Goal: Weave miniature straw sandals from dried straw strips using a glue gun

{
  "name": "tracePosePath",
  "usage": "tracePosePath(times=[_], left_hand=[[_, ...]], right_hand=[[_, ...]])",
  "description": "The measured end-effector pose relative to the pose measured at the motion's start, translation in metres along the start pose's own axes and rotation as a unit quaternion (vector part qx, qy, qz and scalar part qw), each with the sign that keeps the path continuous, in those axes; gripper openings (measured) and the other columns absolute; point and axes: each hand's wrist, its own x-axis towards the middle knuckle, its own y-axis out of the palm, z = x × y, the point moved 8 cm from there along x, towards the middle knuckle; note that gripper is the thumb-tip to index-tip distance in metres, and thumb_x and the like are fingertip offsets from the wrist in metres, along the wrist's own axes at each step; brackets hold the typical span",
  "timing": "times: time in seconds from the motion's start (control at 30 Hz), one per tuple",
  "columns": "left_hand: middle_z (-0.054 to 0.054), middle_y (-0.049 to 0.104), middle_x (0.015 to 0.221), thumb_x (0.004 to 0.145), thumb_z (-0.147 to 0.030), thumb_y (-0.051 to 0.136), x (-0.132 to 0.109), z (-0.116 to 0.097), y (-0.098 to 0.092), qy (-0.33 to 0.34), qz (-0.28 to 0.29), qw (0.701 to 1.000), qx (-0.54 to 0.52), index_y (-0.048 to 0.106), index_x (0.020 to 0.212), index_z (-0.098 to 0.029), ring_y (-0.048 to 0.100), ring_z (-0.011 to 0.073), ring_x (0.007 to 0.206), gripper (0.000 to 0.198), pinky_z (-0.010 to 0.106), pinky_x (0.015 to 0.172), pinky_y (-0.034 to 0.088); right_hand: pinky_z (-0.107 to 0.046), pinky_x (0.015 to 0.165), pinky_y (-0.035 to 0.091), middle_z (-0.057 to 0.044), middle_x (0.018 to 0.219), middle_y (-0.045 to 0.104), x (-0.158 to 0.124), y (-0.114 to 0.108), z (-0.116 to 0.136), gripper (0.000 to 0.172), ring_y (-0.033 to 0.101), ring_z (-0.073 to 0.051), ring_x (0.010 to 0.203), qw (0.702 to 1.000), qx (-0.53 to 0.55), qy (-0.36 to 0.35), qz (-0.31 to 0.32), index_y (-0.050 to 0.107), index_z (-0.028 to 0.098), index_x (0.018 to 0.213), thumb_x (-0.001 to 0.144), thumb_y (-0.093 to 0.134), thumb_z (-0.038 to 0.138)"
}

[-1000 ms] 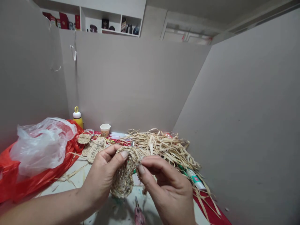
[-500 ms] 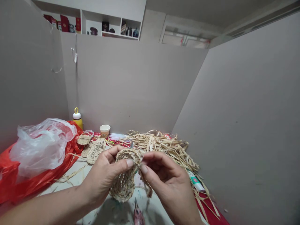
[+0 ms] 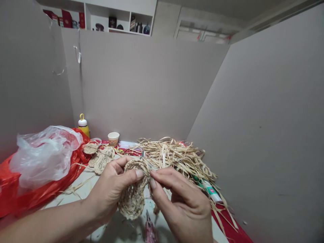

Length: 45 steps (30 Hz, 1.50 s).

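My left hand (image 3: pixel 115 182) is closed on a small woven straw sole (image 3: pixel 133 199), its thumb pressed on the upper face. The piece is tilted up, its braided rim facing me. At its right edge my right hand (image 3: pixel 179 202) pinches with thumb and forefinger; what lies between the tips is mostly hidden, seemingly the end of a straw strand. A twisted straw end (image 3: pixel 156 208) shows below those fingers. Under the hands, a pointed tool with a pinkish handle (image 3: pixel 150 231) lies on the white table. A metal tip (image 3: pixel 142 154) sticks up behind the sole.
Loose straw strips (image 3: pixel 174 155) are heaped at the back right, beside a white and green tube (image 3: pixel 212 191). More woven soles (image 3: pixel 102 159), a paper cup (image 3: pixel 113 138) and a yellow bottle (image 3: pixel 83 127) stand back left. Plastic bags (image 3: pixel 45 155) fill the left. Grey partitions (image 3: pixel 141 84) enclose the table.
My right hand has turned and moved slightly down and left, its fingers drawn closer together at the sole's edge. The straw end below is now mostly behind it. The left hand keeps its grip.
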Motion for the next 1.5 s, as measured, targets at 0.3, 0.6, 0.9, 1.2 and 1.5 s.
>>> tracePosePath(times=[0.3, 0.6, 0.9, 1.2, 1.5], left_hand=[[-0.001, 0.066, 0.064, 0.074, -0.014, 0.074, -0.001, 0.005, -0.004, -0.014, -0.014, 0.999, -0.028, 0.066, 0.077, -0.014, 0.061, 0.0091, 0.056, 0.009, 0.018, 0.055, 0.048], [0.002, 0.068, 0.070, 0.073, -0.015, 0.075, 0.002, -0.001, -0.002, 0.015, -0.023, 0.999, -0.028, 0.064, 0.082, -0.013, 0.062, 0.0104, 0.060, 0.015, 0.019, 0.059, 0.050], [-0.001, 0.066, 0.067, 0.072, -0.015, 0.076, 0.002, 0.000, -0.006, 0.025, -0.037, 0.998, -0.047, 0.062, 0.082, -0.015, 0.060, 0.0085, 0.057, 0.017, 0.018, 0.057, 0.048], [-0.004, 0.061, 0.063, 0.071, -0.017, 0.077, 0.005, 0.011, -0.017, 0.028, -0.069, 0.997, -0.037, 0.056, 0.078, -0.017, 0.055, 0.0073, 0.055, 0.022, 0.018, 0.056, 0.046], [-0.004, 0.060, 0.062, 0.069, -0.018, 0.079, 0.008, 0.012, -0.018, 0.024, -0.089, 0.995, -0.042, 0.055, 0.079, -0.016, 0.054, 0.0075, 0.053, 0.025, 0.018, 0.053, 0.045]], right_hand=[[-0.021, 0.050, 0.052, -0.001, 0.073, 0.071, -0.005, 0.001, -0.007, 0.027, 0.063, -0.012, 0.060, 0.996, 0.026, 0.046, -0.065, 0.078, 0.024, 0.086, 0.076, 0.065, 0.003], [-0.023, 0.059, 0.059, -0.001, 0.074, 0.076, -0.014, -0.003, -0.019, 0.018, 0.071, -0.015, 0.063, 0.985, 0.061, 0.104, -0.125, 0.077, 0.025, 0.086, 0.075, 0.072, 0.011], [-0.021, 0.063, 0.057, 0.002, 0.071, 0.071, -0.008, 0.002, -0.015, 0.020, 0.066, -0.012, 0.066, 0.987, 0.095, 0.091, -0.088, 0.076, 0.026, 0.074, 0.073, 0.071, 0.007], [-0.015, 0.059, 0.055, 0.004, 0.065, 0.070, -0.019, 0.008, -0.033, 0.017, 0.063, -0.009, 0.060, 0.973, 0.116, 0.152, -0.127, 0.074, 0.025, 0.072, 0.071, 0.073, 0.009], [-0.023, 0.072, 0.055, 0.002, 0.078, 0.073, -0.025, 0.012, -0.035, 0.017, 0.066, -0.013, 0.075, 0.982, 0.081, 0.134, -0.110, 0.074, 0.025, 0.076, 0.077, 0.071, 0.009]])
